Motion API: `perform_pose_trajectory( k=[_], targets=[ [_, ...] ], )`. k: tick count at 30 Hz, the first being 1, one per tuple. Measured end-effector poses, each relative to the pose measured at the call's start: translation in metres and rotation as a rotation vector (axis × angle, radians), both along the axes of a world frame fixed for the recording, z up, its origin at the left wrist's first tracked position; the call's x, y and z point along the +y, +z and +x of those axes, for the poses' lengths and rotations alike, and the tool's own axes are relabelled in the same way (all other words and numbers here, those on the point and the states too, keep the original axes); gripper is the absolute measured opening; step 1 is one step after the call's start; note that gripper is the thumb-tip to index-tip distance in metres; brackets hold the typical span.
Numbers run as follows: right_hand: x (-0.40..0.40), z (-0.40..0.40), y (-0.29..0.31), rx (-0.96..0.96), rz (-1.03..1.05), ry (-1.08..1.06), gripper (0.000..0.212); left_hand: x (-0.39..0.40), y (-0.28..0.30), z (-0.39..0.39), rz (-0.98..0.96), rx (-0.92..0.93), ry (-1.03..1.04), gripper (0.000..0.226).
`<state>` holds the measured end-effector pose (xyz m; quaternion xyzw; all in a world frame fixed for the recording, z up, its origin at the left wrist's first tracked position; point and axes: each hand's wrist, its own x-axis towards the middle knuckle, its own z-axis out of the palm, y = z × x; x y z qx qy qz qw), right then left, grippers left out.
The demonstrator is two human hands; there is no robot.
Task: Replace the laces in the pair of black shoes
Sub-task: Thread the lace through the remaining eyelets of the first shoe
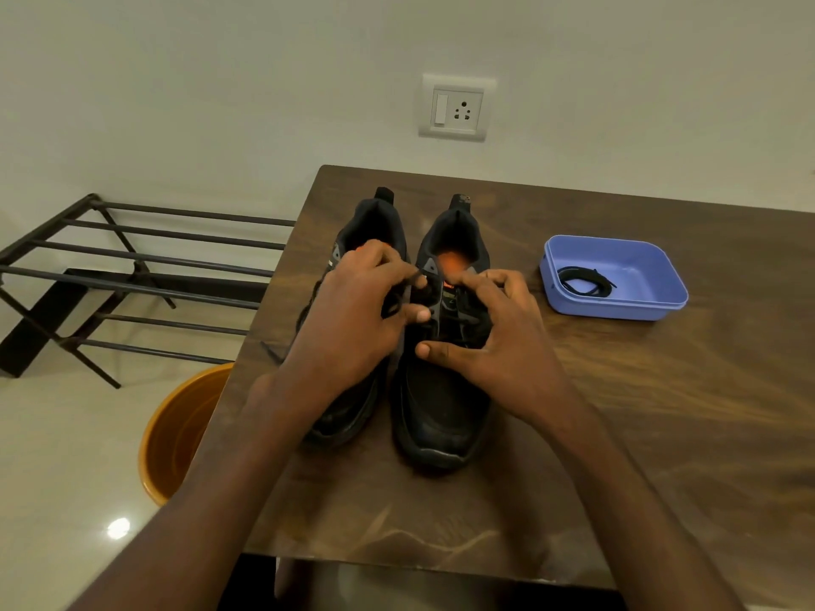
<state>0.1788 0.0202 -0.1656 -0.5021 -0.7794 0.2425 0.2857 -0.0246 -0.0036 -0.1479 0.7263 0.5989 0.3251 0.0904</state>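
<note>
Left grip [375, 297] pinching lace [399, 297] beside right shoe [441, 390]; right grip [489, 337] grasping shoe's eyelets, heel pointing away.

Wood-grain table [617, 412] (slightly glossy), matt black shoes [441, 412], smooth plastic tub [661, 302]
</note>
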Motion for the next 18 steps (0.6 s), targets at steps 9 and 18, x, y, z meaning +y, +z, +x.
perform_pose_trajectory(
  k=[9, 18],
  targets=[
    [-0.004, -0.001, 0.003, 0.02, -0.028, -0.022, 0.085, -0.002, -0.001, -0.004, 0.018, -0.017, 0.024, 0.011],
    [-0.037, -0.037, 0.013, -0.388, 0.198, -0.049, 0.04, -0.012, 0.006, -0.01, 0.064, 0.034, 0.166, 0.018]
  ],
)
